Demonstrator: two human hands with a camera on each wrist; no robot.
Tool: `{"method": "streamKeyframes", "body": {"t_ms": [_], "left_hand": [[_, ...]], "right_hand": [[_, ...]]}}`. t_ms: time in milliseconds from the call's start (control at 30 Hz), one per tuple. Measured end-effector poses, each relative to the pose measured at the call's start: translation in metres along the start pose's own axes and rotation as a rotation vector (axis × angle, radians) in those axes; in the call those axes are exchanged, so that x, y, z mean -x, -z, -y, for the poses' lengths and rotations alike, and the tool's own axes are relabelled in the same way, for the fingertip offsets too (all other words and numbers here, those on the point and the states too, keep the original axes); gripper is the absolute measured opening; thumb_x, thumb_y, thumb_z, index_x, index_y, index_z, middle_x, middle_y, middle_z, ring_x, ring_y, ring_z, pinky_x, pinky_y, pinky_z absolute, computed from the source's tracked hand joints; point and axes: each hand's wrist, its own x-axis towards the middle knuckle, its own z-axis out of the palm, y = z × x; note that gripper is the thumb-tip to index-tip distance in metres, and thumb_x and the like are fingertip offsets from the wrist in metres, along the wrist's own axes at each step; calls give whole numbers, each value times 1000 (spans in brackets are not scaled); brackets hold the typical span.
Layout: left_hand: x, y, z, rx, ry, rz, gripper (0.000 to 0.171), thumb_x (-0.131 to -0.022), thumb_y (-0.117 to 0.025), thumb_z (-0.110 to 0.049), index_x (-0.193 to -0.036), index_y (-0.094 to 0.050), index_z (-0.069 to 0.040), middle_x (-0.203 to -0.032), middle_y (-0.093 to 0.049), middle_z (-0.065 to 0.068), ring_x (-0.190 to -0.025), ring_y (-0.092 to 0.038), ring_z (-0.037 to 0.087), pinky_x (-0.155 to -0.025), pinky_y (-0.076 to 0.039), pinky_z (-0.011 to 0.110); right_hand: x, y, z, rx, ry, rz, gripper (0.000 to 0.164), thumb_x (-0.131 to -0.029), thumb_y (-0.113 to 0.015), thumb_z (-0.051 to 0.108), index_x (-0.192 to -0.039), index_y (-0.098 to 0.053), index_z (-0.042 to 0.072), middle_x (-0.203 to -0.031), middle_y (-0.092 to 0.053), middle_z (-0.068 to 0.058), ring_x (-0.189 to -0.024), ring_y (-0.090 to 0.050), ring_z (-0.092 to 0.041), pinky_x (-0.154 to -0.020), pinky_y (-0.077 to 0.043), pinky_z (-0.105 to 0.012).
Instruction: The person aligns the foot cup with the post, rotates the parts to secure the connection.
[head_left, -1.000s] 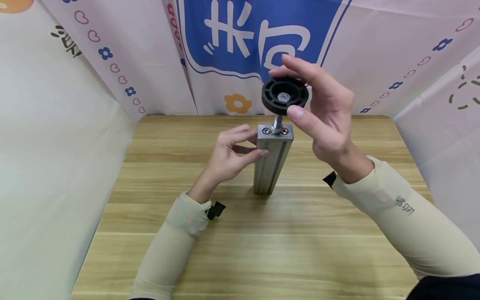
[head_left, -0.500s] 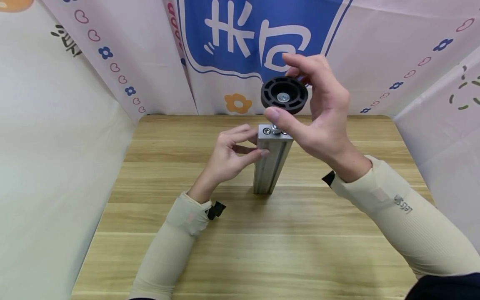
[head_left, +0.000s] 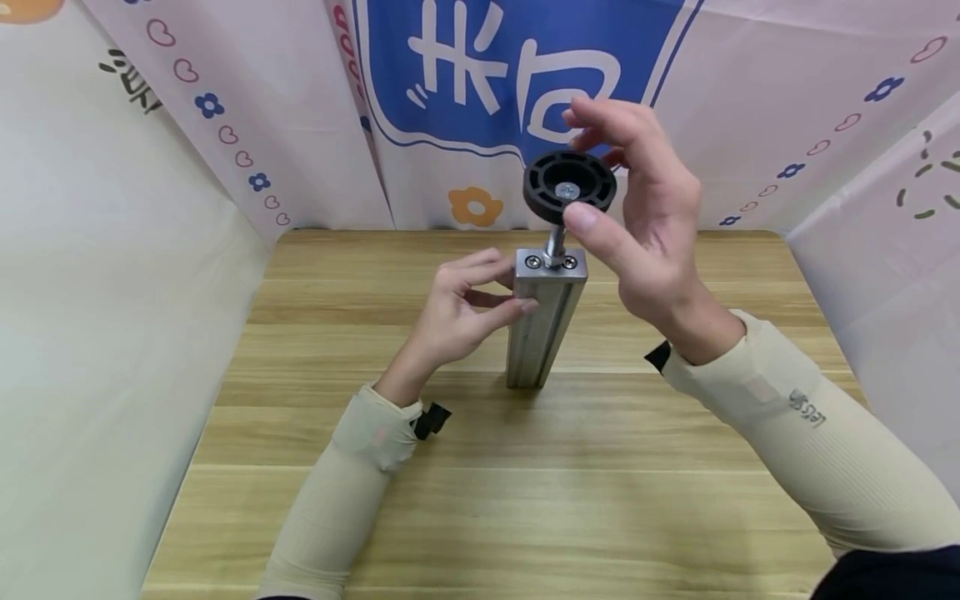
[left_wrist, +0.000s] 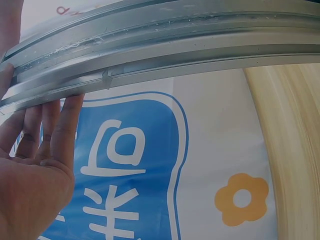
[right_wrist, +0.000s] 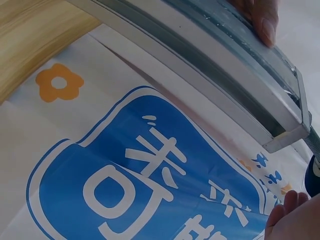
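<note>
An upright aluminium profile [head_left: 536,333] stands on the wooden table, two screws showing in its end plate. From that plate rises a threaded stem carrying a black round levelling foot [head_left: 543,204], its hollow underside facing up. My left hand [head_left: 468,308] grips the profile near its top, thumb on the near face and fingers at the far side. Around the foot's right side curls my right hand [head_left: 660,225], thumb at the near rim and index finger raised off the far rim. In the right wrist view the foot [right_wrist: 312,177] is mostly cut off.
The wooden table [head_left: 465,517] spreads below both forearms. A white cloth backdrop with a blue printed sign [head_left: 502,125] hangs behind it, and white cloth walls [head_left: 127,292] stand at both sides. Small black devices [head_left: 432,422] are strapped at the wrists.
My right thumb slid leftward along the foot's near rim, then came back right. The foot turned a little on its stem between frames. My left hand and the profile stayed in place.
</note>
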Motion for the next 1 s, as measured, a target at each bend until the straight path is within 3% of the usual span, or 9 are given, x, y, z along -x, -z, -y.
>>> {"method": "streamKeyframes", "body": {"t_ms": [100,300,667,900,1000], "left_hand": [[0,0,0,5,1,-2,38,-86,-79,10,-123,-72,10,-104,-70,21,-93,-71,21,-78,-71,37],[-1,1,0,1,0,-6,37,-86,-79,9,-122,-73,9,-104,-70,21,-93,-71,17,-78,-71,37],[0,1,1,-6,0,-4,38,-86,-79,9,-124,-72,9,-106,-71,21,-94,-71,16,-79,-70,37],[0,1,1,-16,1,-1,38,-86,-79,9,-124,-72,9,-105,-70,20,-94,-70,16,-79,-70,36],[0,1,1,-20,4,1,38,-86,-80,9,-124,-73,8,-104,-70,20,-94,-70,16,-79,-70,36]], "right_hand": [[0,0,0,-77,10,12,59,-77,-63,15,-129,-63,-12,-125,-74,-10,-113,-61,-26,-98,-43,-31],[2,0,0,-131,12,13,54,-78,-62,10,-127,-64,-13,-121,-77,-11,-108,-64,-24,-106,-47,-36],[2,0,0,-29,0,-1,60,-81,-75,24,-126,-62,-14,-113,-72,-4,-105,-62,-21,-93,-45,-28],[4,-3,-2,40,-13,-33,67,-78,-83,25,-126,-61,-16,-110,-60,0,-108,-53,-20,-99,-47,-30],[5,-3,-3,84,-21,-40,77,-78,-88,39,-126,-61,-15,-109,-58,2,-107,-50,-18,-98,-45,-28]]}}
